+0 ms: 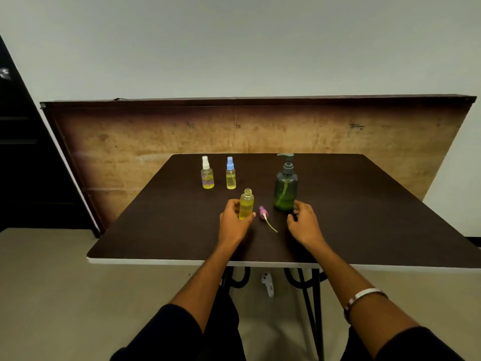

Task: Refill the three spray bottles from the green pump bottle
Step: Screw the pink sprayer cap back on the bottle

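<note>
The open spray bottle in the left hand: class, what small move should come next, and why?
Probably the right hand should pick up the purple spray head and screw it on. The open spray bottle, held by the left hand, already looks nearly full of yellow liquid, and its head lies on the table.

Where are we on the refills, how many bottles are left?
The white-capped bottle and blue-capped bottle stand capped with yellow liquid, so they look done. The left hand holds the open third bottle, nearly full; its purple sprayer lies on the table. The right hand is open beside the green pump bottle. Left: recapping.
</note>
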